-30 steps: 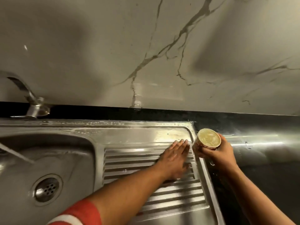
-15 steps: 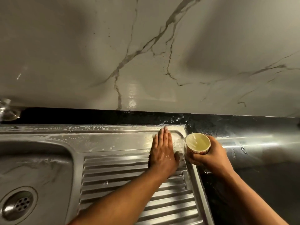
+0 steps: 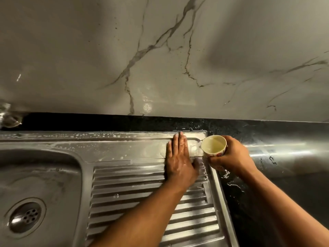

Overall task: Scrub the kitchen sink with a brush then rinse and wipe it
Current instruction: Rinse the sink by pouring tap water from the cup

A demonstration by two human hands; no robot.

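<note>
While left hand (image 3: 179, 161) lies flat, fingers straight, on soapy sink drainboard (image 3: 135, 186), right hand (image 3: 231, 155) grips tilted cup (image 3: 213, 146) at its corner.

Grey-veined marble wall (image 3: 231, 50) fills the upper frame. Black stone counter (image 3: 284, 202) occupies the lower right, with water droplets visible near its left edge.

Drainboard (image 3: 128, 189) left of left hand (image 3: 179, 163) free; cup (image 3: 213, 145), right hand (image 3: 235, 155) block right corner.
</note>
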